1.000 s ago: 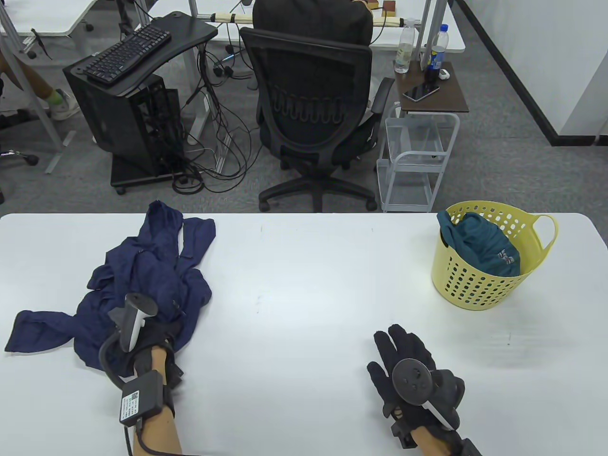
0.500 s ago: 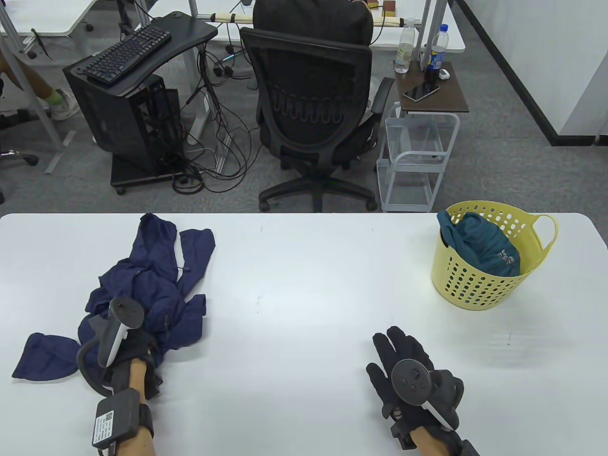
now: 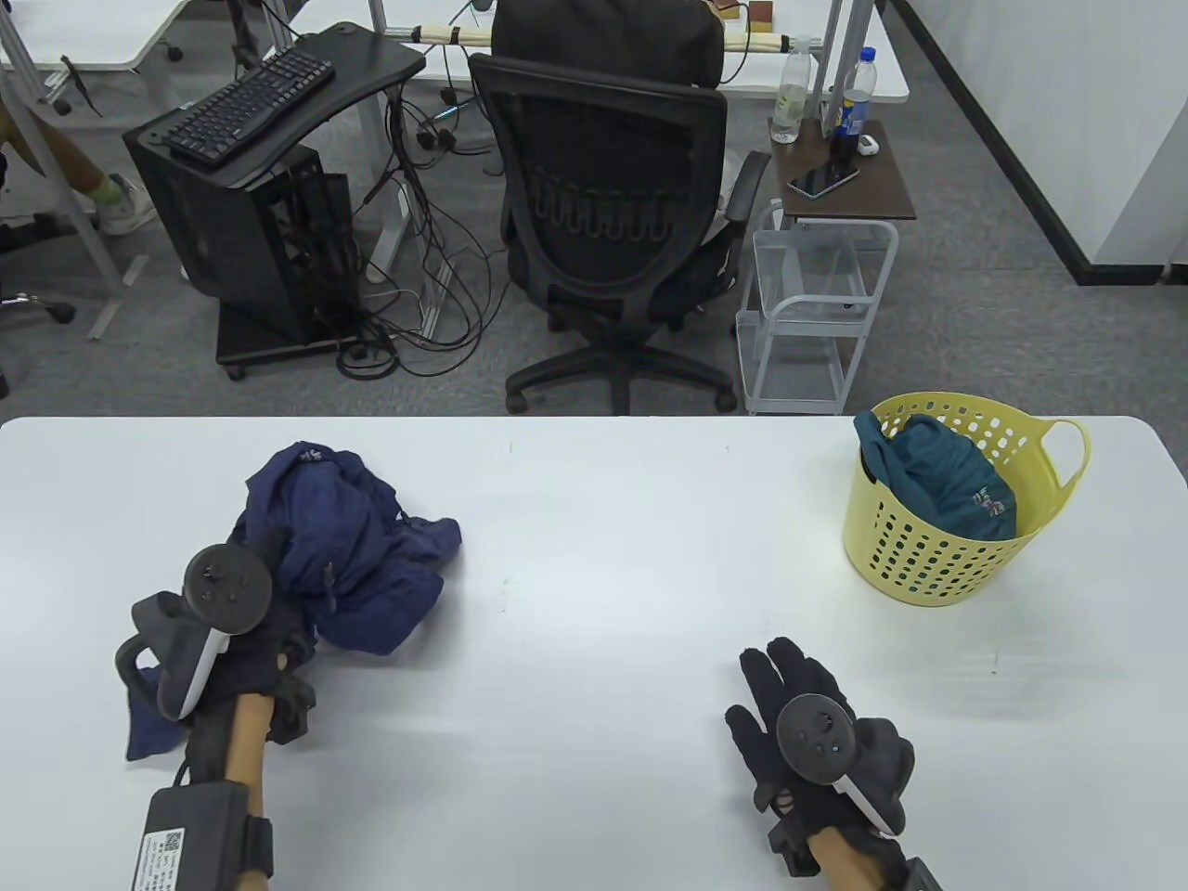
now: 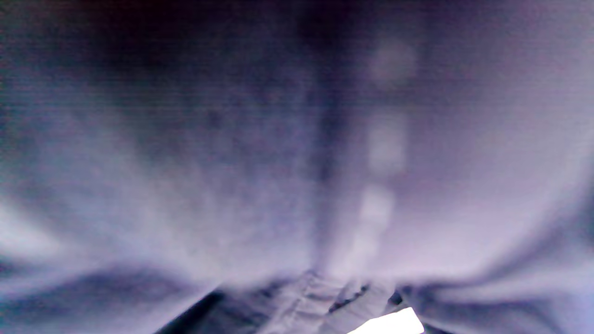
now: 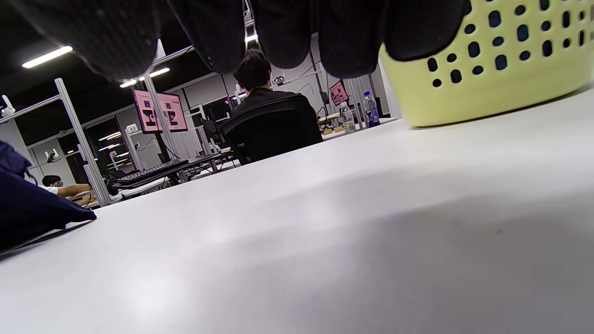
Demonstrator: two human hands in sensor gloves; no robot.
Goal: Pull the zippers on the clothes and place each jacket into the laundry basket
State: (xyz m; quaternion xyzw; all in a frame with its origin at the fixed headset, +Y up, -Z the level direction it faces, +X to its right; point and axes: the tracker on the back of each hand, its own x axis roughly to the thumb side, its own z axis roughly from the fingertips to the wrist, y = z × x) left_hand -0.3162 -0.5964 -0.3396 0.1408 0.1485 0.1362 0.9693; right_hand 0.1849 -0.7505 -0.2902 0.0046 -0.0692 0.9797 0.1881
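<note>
**Bunching the jacket risks burying its zipper**

Starting with the widest thing, the table (image 3: 594,520) carries everything: a navy jacket (image 3: 348,557) heaped at its left side and a yellow laundry basket (image 3: 937,557) far off at the right, already holding a teal garment (image 3: 937,483).

The jacket is a crumpled mound, folded over itself, with a flap trailing beneath the wrist. No zipper track can be made out in the heap. Should it go to the basket like this, the zip would likely be left undone. Untangling by tugging could also snag cloth in the slider.

The left hand (image 3: 251,640) sits against the near edge of the heap; its fingers are hidden under the tracker and cloth, so I cannot tell whether they grasp it. Its wrist camera shows only blurred fabric pressed close. A poor hold could drop the bundle on the long carry across.

The right hand (image 3: 817,733) lies flat, fingers straight and slightly apart, holding nothing, well short of the basket.
</note>
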